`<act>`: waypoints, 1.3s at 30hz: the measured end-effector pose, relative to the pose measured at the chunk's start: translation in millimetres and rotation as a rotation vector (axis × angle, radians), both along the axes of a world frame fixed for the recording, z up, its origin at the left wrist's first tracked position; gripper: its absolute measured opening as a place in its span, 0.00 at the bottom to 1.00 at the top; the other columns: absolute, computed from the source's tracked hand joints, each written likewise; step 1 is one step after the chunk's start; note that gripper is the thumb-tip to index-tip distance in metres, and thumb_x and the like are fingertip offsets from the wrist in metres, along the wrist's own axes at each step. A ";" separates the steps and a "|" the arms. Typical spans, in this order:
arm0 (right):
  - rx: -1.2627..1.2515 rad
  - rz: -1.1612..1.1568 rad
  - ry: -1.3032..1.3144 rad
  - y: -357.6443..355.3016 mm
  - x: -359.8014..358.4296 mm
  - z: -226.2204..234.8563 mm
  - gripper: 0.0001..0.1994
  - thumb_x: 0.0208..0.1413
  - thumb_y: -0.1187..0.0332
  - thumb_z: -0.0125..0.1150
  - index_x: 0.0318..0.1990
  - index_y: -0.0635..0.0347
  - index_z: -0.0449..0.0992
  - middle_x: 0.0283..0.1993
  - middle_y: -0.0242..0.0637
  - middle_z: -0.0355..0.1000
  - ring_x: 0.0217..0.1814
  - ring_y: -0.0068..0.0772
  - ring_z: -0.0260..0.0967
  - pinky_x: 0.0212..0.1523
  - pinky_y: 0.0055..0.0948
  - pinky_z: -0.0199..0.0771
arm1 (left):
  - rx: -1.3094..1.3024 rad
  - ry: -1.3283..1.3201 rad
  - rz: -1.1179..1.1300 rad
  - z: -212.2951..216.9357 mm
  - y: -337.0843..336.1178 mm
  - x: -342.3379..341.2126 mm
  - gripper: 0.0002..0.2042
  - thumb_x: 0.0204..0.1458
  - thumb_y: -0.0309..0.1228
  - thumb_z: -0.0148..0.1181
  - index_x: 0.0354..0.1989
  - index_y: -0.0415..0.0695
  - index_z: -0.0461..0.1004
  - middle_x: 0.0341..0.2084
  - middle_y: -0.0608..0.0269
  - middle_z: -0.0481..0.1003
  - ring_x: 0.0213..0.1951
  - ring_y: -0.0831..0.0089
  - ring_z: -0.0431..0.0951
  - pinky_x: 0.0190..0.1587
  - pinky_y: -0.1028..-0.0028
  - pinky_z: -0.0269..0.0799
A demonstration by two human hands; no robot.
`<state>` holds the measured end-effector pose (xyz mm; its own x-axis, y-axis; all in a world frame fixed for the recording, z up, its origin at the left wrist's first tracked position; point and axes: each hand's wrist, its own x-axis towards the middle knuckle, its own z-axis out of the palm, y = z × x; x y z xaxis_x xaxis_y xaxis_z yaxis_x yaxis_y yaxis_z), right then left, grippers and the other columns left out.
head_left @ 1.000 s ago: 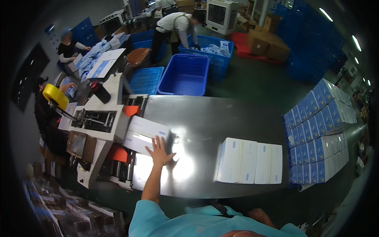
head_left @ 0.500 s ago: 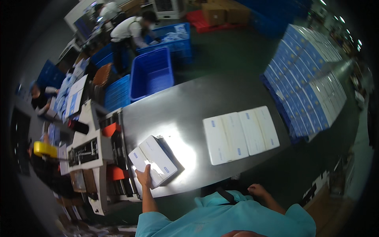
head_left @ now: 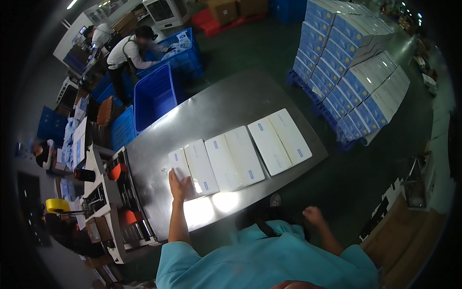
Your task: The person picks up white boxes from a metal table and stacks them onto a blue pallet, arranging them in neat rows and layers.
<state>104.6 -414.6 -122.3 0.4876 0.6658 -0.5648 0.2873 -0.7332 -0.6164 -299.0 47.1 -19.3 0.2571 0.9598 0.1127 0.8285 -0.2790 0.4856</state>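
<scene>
White flat box [head_left: 181,166] is pressed under the left hand [head_left: 178,184], palm down, fingers spread, arm outstretched, on the steel table [head_left: 226,108]; the right hand [head_left: 313,215] is loosely fisted, empty, off the table's near edge.

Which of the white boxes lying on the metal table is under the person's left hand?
The left hand rests on the white box at the left end of the row, nearest the machine. The other boxes lie untouched to its right.
</scene>
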 end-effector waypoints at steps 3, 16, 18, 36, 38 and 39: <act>0.282 -0.023 -0.258 73.6 34.1 67.1 0.17 0.50 0.66 0.60 0.46 0.66 0.69 0.44 0.47 0.69 0.45 0.46 0.68 0.47 0.39 0.68 | -0.062 0.335 -0.244 28.3 -47.9 51.1 0.52 0.32 0.53 0.68 0.63 0.38 0.49 0.63 0.38 0.45 0.66 0.47 0.41 0.60 0.41 0.40; 0.190 0.629 -0.683 252.3 53.8 127.8 0.57 0.28 0.38 0.68 0.67 0.48 0.44 0.71 0.39 0.29 0.72 0.57 0.16 0.55 0.78 0.23 | -0.012 0.678 -0.379 -7.8 -87.0 86.5 0.60 0.31 0.61 0.61 0.65 0.35 0.36 0.66 0.46 0.35 0.67 0.49 0.29 0.59 0.36 0.27; 0.193 0.618 -0.685 256.7 50.8 124.7 0.57 0.28 0.38 0.68 0.67 0.47 0.45 0.71 0.39 0.30 0.72 0.57 0.17 0.55 0.79 0.25 | -0.014 0.636 -0.374 -7.1 -87.2 89.0 0.59 0.32 0.58 0.62 0.65 0.36 0.35 0.66 0.46 0.35 0.67 0.48 0.30 0.58 0.35 0.28; 0.263 0.546 -0.518 276.4 50.8 152.3 0.44 0.34 0.56 0.73 0.61 0.55 0.57 0.68 0.46 0.42 0.71 0.54 0.33 0.61 0.67 0.34 | -0.092 0.528 -0.314 8.9 -85.2 89.0 0.48 0.38 0.47 0.67 0.63 0.36 0.47 0.65 0.47 0.41 0.67 0.48 0.36 0.59 0.35 0.29; 0.642 0.247 -0.335 270.1 78.5 116.2 0.36 0.38 0.66 0.70 0.58 0.58 0.60 0.64 0.49 0.49 0.66 0.50 0.46 0.62 0.52 0.48 | -0.203 0.291 -0.336 30.0 -73.0 81.7 0.44 0.38 0.45 0.68 0.62 0.37 0.53 0.65 0.47 0.42 0.66 0.47 0.39 0.61 0.41 0.34; 0.676 0.169 -0.404 277.0 91.9 117.7 0.30 0.41 0.72 0.67 0.55 0.60 0.62 0.59 0.48 0.54 0.58 0.43 0.57 0.55 0.38 0.61 | -0.259 0.175 -0.348 31.5 -62.7 73.4 0.42 0.38 0.44 0.69 0.61 0.38 0.56 0.65 0.46 0.43 0.66 0.46 0.40 0.62 0.43 0.36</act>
